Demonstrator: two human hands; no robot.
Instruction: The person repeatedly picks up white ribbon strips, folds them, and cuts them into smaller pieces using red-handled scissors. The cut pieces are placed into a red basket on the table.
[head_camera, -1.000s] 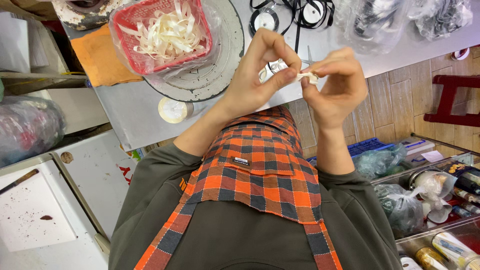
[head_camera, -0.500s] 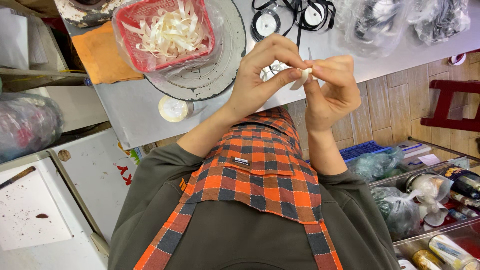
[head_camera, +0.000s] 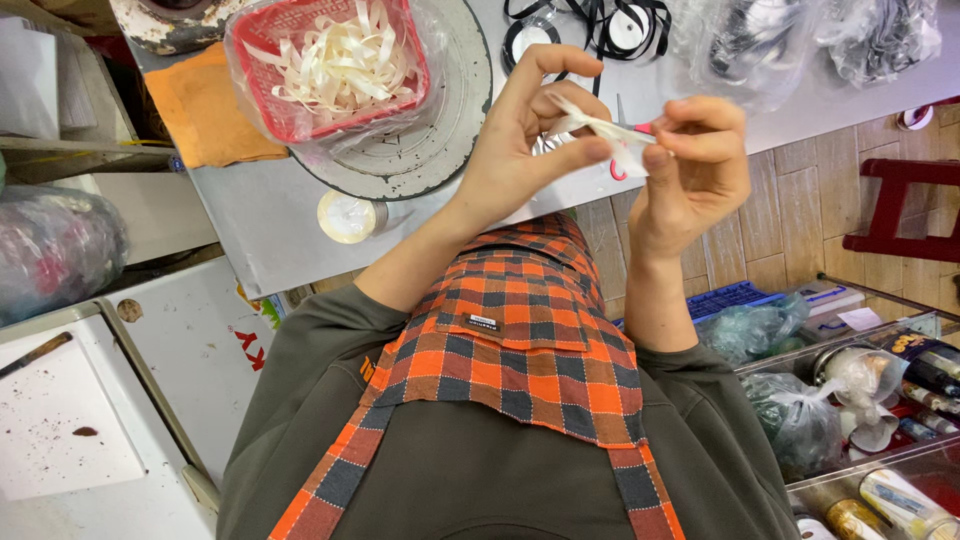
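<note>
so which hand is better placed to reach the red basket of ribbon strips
Likely the left hand: the red basket sits on its side, closer to it. The right hand is farther away; both pinch a white ribbon piece.

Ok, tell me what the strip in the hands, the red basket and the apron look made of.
Strip: likely satin ribbon, cream, thin, bending softly between left hand and right hand.
Red basket: moulded plastic, judging by its mesh walls.
Apron: woven cloth, matte, orange and dark check.

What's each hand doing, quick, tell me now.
Left hand: closed, pinching the white ribbon.
Right hand: closed, pinching the ribbon's other end.
</note>
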